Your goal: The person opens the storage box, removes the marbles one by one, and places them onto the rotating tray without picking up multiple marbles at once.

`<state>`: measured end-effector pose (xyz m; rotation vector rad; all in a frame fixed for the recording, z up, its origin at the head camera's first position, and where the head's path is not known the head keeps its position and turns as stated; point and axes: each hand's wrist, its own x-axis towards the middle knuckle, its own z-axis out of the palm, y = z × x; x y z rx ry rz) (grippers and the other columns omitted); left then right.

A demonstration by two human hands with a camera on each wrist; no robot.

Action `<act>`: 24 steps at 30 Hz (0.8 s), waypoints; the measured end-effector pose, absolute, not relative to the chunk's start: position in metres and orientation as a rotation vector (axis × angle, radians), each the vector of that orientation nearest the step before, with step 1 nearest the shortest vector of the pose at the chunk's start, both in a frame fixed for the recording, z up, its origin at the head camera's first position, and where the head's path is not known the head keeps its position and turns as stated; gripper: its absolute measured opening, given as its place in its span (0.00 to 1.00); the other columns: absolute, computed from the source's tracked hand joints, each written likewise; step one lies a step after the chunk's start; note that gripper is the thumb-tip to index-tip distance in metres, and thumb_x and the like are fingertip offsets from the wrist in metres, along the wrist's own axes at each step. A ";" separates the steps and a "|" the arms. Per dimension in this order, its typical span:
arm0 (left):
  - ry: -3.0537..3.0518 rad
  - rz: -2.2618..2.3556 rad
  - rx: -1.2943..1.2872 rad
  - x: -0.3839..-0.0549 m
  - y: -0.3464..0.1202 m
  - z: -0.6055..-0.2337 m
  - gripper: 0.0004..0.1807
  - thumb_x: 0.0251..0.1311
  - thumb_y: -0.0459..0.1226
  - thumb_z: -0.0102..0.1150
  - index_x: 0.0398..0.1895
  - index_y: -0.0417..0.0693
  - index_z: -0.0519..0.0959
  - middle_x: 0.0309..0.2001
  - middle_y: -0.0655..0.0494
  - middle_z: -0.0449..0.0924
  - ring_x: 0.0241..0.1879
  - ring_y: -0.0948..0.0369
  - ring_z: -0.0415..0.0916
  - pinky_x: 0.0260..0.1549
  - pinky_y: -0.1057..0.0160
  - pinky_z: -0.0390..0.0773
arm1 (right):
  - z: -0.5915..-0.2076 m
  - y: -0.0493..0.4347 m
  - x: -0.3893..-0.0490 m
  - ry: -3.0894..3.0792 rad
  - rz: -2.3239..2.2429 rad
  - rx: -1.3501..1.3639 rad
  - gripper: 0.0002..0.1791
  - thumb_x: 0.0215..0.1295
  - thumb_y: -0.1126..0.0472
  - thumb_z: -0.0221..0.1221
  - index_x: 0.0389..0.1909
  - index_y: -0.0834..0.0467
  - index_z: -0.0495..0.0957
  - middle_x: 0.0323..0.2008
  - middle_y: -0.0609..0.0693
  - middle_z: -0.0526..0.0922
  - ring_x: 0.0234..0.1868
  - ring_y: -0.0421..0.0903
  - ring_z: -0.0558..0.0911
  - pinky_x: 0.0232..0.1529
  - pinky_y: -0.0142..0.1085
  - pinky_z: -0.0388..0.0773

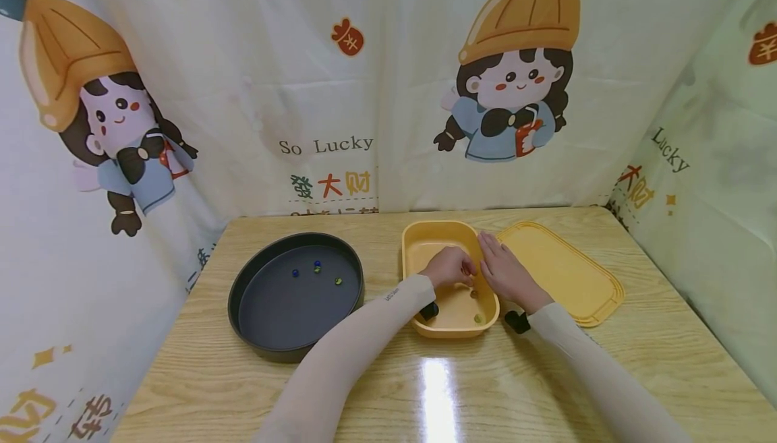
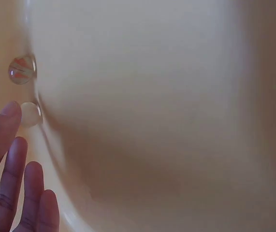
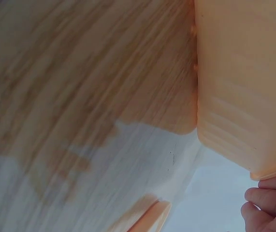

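Note:
My left hand (image 1: 450, 268) reaches down inside a yellow-orange plastic container (image 1: 408, 247). In the left wrist view its fingers (image 2: 13, 169) are loosely extended, and the thumb tip overlaps a pale clear marble (image 2: 31, 114) by the container wall. Beside that marble lies a glass marble with an orange swirl (image 2: 21, 70). Another marble, yellowish (image 1: 479, 318), lies near the container's front right corner. My right hand (image 1: 508, 271) rests along the right rim with fingers straight. In the right wrist view its fingertips (image 3: 268, 199) touch the rim from outside.
A round dark pan (image 1: 279, 318) stands on the left, with blue marbles (image 1: 295, 273) and green-yellow marbles (image 1: 338, 281) in it. The container's flat yellow lid (image 1: 564, 268) lies on the right of the wooden table (image 1: 388, 389). A printed curtain (image 1: 407, 92) hangs behind.

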<state>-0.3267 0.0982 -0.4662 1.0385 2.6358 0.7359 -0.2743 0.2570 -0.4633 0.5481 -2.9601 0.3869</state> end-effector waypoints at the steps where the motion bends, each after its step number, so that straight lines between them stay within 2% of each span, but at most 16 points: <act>1: 2.637 0.723 1.037 -0.327 0.098 -0.466 0.08 0.47 0.38 0.71 0.33 0.49 0.86 0.31 0.61 0.85 0.27 0.72 0.74 0.29 0.80 0.71 | -0.463 0.257 -0.274 -2.959 0.388 0.548 0.30 0.73 0.62 0.41 0.69 0.73 0.49 0.71 0.68 0.51 0.72 0.63 0.52 0.68 0.59 0.52; 24: 2.663 0.601 1.141 -0.330 0.100 -0.477 0.03 0.49 0.38 0.70 0.26 0.52 0.85 0.26 0.64 0.84 0.25 0.73 0.74 0.27 0.80 0.70 | -0.465 0.258 -0.276 -2.949 0.394 0.569 0.30 0.73 0.62 0.41 0.69 0.73 0.48 0.71 0.69 0.51 0.71 0.64 0.53 0.67 0.61 0.53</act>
